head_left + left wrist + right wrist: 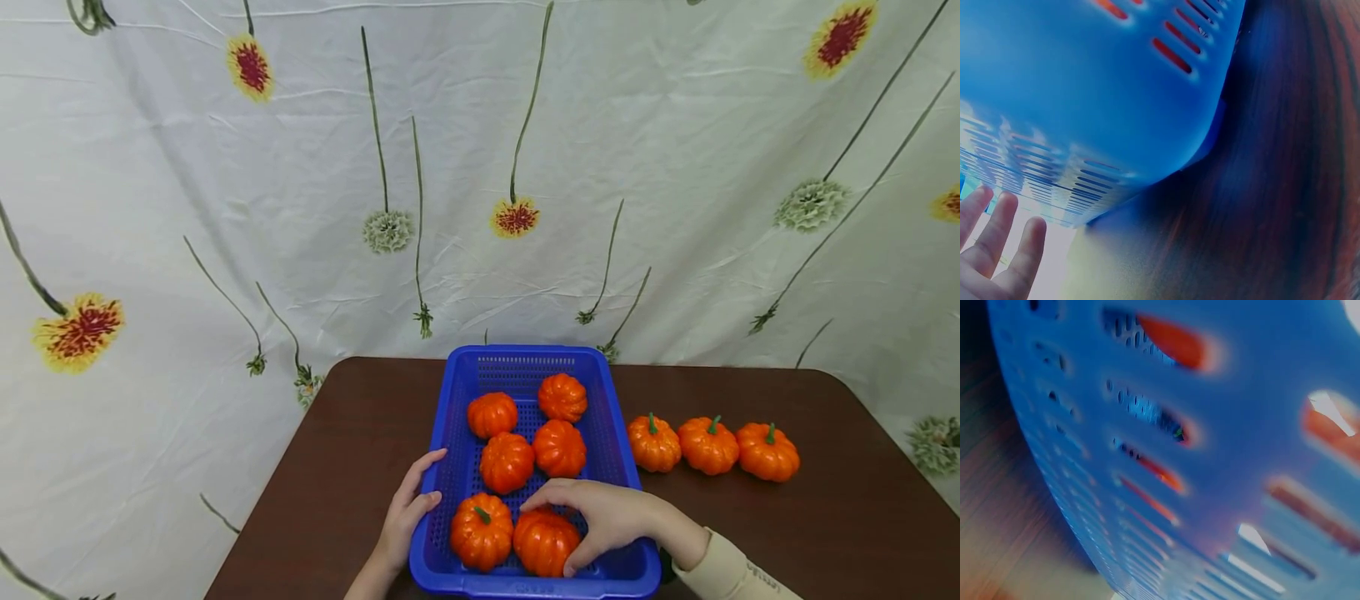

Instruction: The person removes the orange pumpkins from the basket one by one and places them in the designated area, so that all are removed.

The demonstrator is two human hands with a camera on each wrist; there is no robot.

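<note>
A blue plastic basket (444, 433) with slotted walls stands on the table and holds several small orange pumpkins. Inside its near right corner, my right hand (611, 512) grips a pumpkin (542, 546), thumb on the near side and fingers over the far side. Another pumpkin (480, 533) with a green stem sits just left of it. At the basket's left rim, my left hand (405, 512) rests with its fingers extended against the edge. The left wrist view shows loosely spread fingers (1025, 256) beside the slotted wall. Basket wall (1229, 425) hides the right hand's grip in the right wrist view.
Three pumpkins (707, 446) with green stems stand in a row to the right of the basket on the dark brown table (337, 450). Farther back in the basket are more pumpkins (506, 462). A white flowered cloth (465, 275) hangs behind the table.
</note>
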